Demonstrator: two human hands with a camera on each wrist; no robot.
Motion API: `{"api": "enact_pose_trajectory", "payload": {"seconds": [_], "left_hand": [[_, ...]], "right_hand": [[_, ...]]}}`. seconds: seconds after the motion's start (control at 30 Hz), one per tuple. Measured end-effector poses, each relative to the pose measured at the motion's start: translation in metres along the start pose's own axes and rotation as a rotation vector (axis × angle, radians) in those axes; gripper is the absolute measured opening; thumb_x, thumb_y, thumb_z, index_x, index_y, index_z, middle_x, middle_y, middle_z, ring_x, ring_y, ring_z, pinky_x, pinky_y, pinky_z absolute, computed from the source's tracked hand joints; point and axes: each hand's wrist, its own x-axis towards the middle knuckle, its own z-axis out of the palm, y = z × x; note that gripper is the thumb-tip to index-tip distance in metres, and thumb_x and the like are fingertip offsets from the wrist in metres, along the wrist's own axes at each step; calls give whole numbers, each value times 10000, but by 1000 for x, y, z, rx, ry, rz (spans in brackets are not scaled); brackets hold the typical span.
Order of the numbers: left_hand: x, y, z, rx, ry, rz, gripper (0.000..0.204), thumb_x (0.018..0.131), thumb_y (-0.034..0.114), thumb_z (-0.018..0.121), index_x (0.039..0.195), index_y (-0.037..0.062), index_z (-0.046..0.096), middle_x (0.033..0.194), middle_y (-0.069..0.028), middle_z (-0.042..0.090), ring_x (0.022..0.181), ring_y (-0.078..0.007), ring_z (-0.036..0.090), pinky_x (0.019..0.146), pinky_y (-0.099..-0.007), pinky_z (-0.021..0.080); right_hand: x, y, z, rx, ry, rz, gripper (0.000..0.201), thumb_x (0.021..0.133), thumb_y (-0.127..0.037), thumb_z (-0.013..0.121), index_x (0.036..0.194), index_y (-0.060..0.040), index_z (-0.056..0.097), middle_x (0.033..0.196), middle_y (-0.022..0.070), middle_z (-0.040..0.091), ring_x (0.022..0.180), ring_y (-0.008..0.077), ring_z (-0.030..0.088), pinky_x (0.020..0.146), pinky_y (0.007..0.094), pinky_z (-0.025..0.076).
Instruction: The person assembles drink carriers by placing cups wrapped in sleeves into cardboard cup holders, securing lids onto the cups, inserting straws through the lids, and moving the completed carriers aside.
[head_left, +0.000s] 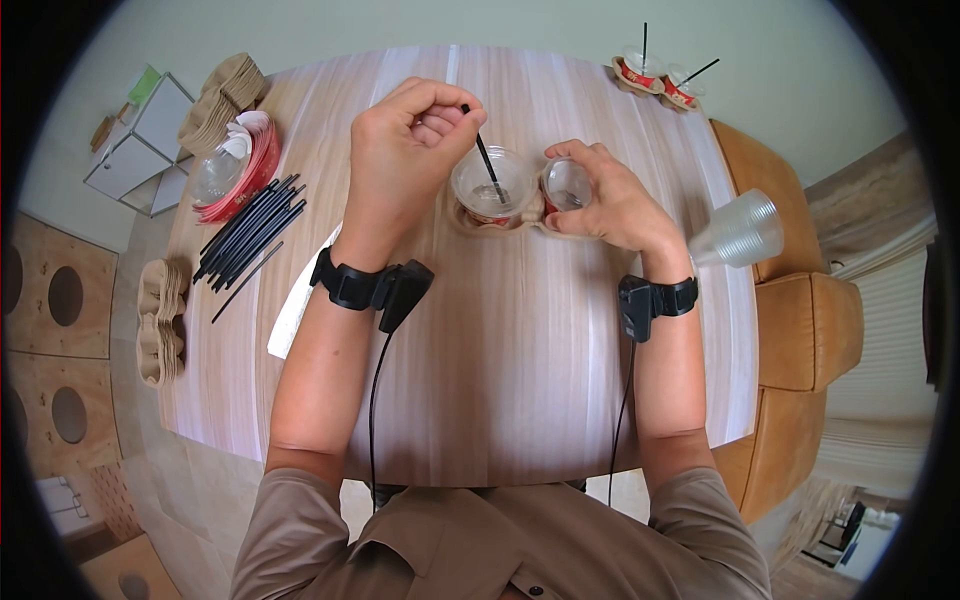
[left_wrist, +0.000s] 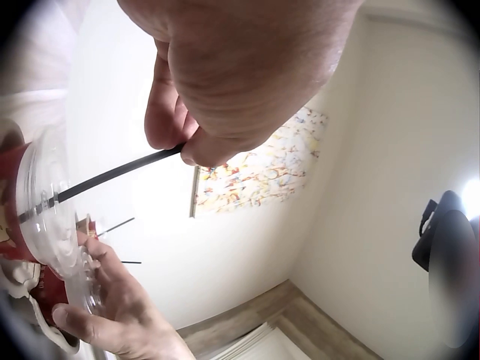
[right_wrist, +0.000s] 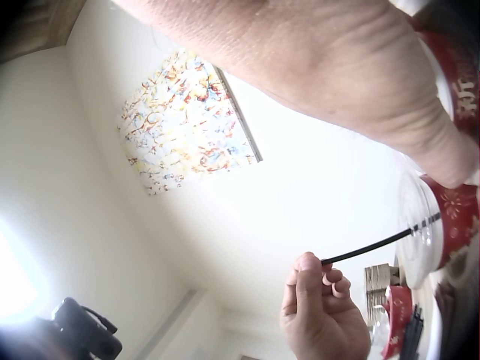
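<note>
My left hand (head_left: 405, 150) pinches the top end of a black straw (head_left: 484, 150) between thumb and fingers. The straw slants down through the clear domed lid of a cup (head_left: 468, 185) with a red patterned sleeve, its lower end inside. That cup sits in a brown pulp cup carrier (head_left: 530, 220). Beside it in the same carrier stands a second clear cup (head_left: 570, 184), also with red around it. My right hand (head_left: 625, 200) grips this second cup, thumb on the near side and fingers on the far side. The left wrist view shows the straw (left_wrist: 120, 174) running into the lid.
A pile of black straws (head_left: 250, 235) lies at the left, near red sleeves (head_left: 262, 160) and clear lids (head_left: 218, 178). Pulp carriers (head_left: 160, 320) are stacked at the left edge. Nested clear cups (head_left: 745, 230) lie at the right edge. A carrier (head_left: 650, 88) with two strawed cups stands far right.
</note>
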Motion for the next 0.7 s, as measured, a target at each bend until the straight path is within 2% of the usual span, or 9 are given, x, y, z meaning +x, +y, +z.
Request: {"api": "enact_pose_trajectory", "payload": {"seconds": [0.1,0.17,0.37,0.53,0.7], "left_hand": [[0,0,0,34,-14,11,80,1000,27,848,1065,-15,828,998,15,733,838,-31,634,774,-195,533],[0,0,-1,53,-23,12,81,999,33,848,1064,-11,827,991,16,733,831,-29,633,769,-194,532],[0,-3,-2,61,-44,6,81,1000,42,842,1064,-2,820,930,25,728,814,-25,625,756,-193,527],[0,-3,-1,58,-73,-7,82,994,48,842,1053,6,805,866,43,703,783,-18,600,742,-192,518],[0,-3,-2,64,-88,-13,70,994,45,836,1039,11,794,859,49,695,780,-11,586,727,-188,503]], "right_hand": [[0,0,0,4,2,-8,803,755,-249,966,1494,-177,660,1261,96,613,1103,277,593,966,402,528],[-1,-2,0,19,21,-20,832,717,-268,957,1482,-107,671,1264,209,660,1185,395,666,1026,450,566],[-1,-8,-3,26,-6,31,831,720,-261,957,1484,-105,670,1268,209,660,1185,391,670,1022,444,568],[0,-3,-1,30,14,-5,834,720,-260,958,1486,-105,669,1271,208,661,1179,387,675,1014,446,570],[-1,-6,-3,19,-3,26,834,723,-264,958,1488,-106,667,1268,204,662,1167,384,679,1008,448,573]]}}
